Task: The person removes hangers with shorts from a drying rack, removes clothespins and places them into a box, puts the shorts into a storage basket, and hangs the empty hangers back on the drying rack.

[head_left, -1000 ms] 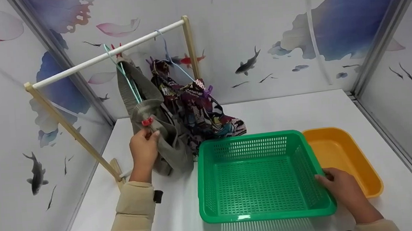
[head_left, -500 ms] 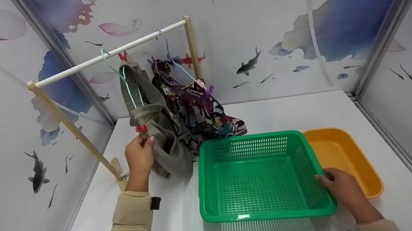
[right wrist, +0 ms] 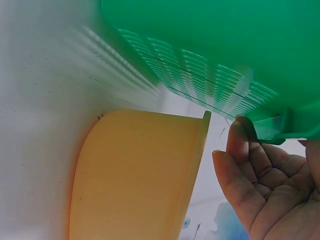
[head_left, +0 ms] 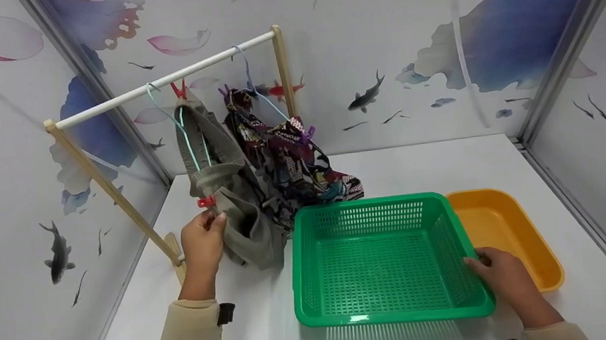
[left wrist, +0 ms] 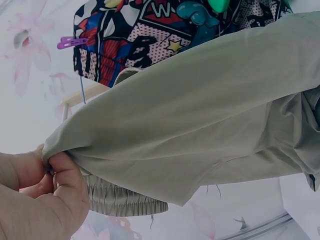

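My left hand (head_left: 201, 246) pinches the edge of grey-green pants (head_left: 254, 232) just below a red clothespin (head_left: 206, 202). In the left wrist view, thumb and fingers grip a fold of that fabric beside its gathered elastic waistband (left wrist: 125, 199). The pants hang tilted from a teal hanger (head_left: 189, 140), with a second red clothespin (head_left: 179, 89) at their upper end. On the right, my right hand (head_left: 510, 278) holds the rim of a green basket (head_left: 393, 317), thumb on top. The right wrist view shows its fingers curled beneath the basket's edge.
A wooden rack with a white bar (head_left: 132, 96) carries both hangers. Behind the pants hangs a colourful patterned garment (head_left: 297, 165) with purple clothespins (head_left: 308, 133). An orange basin (head_left: 537, 244) stands to the right of the basket, partly covered by it. Printed walls enclose the white table (head_left: 415, 167).
My left hand has drawn the pants' clipped edge downward and slightly left. The teal hanger has tilted with it, its hook shifting a little left along the bar. My right hand stays on the basket.
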A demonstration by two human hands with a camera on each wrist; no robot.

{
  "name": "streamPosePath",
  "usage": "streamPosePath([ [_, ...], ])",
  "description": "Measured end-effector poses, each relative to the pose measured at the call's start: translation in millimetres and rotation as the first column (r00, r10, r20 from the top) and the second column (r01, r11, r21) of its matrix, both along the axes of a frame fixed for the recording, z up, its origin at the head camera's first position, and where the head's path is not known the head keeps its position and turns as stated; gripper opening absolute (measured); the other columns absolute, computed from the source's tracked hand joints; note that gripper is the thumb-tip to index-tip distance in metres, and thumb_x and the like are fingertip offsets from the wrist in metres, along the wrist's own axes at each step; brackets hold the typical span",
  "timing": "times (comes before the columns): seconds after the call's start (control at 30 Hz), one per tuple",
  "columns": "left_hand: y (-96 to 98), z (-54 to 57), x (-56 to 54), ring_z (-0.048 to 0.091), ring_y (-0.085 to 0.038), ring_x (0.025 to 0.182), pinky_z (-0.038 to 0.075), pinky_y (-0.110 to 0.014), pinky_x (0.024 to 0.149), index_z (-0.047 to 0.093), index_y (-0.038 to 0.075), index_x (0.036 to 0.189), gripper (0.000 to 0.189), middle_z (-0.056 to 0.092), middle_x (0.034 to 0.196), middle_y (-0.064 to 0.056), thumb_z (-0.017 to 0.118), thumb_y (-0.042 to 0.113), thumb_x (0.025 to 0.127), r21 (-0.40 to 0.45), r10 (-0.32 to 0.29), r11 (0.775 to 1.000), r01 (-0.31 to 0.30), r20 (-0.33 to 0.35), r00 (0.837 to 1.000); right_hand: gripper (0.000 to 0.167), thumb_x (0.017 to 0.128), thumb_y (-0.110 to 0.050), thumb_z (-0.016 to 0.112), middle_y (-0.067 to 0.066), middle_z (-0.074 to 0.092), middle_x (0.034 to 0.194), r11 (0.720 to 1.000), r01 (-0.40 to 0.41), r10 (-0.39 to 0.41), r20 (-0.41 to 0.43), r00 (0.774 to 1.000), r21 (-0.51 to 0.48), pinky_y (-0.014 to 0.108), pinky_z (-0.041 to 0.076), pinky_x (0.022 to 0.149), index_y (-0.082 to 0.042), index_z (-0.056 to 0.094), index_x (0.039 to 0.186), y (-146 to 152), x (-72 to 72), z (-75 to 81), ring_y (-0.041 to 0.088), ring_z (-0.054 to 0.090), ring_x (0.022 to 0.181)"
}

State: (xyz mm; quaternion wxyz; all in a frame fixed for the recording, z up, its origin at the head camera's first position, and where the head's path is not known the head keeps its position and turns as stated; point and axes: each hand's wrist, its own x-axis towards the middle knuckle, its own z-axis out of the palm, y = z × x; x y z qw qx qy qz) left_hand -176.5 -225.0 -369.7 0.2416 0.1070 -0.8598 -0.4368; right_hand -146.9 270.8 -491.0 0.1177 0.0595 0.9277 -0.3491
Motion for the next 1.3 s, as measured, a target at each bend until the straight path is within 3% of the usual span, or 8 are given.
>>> streamPosePath([
  [0.43,-9.3,-11.7,18.0,0.049,-0.016,0.068,0.040,-0.024,0.058,0.068,-0.010,0.094,0.016,0.063,0.076,-0.013,0.066,0.005,0.090,0.018,0.020,1.000,-0.021,0.056,0.998,0.068,0.097,-0.045,0.055,0.029,0.059,0.119,1.000,0.015,-0.014,0.035,0.999,-0.025,0.047,0.054,0.084,0.014,0.047,0.130,0,0.3,0.0,0.028,0.060,0.096],
  [0.67,-18.6,-20.3,23.0,0.057,-0.027,0.082,0.044,-0.027,0.065,0.067,-0.011,0.104,0.022,0.067,0.095,-0.023,0.062,0.007,0.093,0.035,0.036,0.999,-0.041,0.121,0.992,0.068,0.097,-0.043,0.055,0.027,0.061,0.114,1.000,0.007,-0.007,0.001,1.000,-0.015,0.047,0.053,0.084,0.015,0.047,0.130,0,0.7,-1.5,0.028,0.060,0.095],
  [0.8,-23.2,-25.4,26.2,0.059,-0.030,0.085,0.046,-0.030,0.068,0.067,-0.011,0.107,0.022,0.068,0.100,-0.026,0.062,0.005,0.093,0.000,0.050,0.999,-0.051,0.102,0.994,0.065,0.097,-0.040,0.056,0.025,0.063,0.108,1.000,-0.002,0.002,-0.039,0.999,-0.006,0.046,0.054,0.081,0.017,0.048,0.128,0,1.7,-3.0,0.027,0.060,0.092],
  [1.3,-34.8,-37.0,34.9,0.058,-0.031,0.073,0.043,-0.035,0.061,0.068,-0.009,0.093,0.013,0.067,0.085,-0.024,0.064,0.003,0.091,-0.103,0.134,0.986,-0.130,0.030,0.990,0.069,0.097,-0.044,0.055,0.023,0.062,0.110,1.000,0.000,0.000,0.018,1.000,-0.012,0.046,0.054,0.083,0.015,0.046,0.131,1,0.9,-1.0,0.027,0.058,0.093],
])
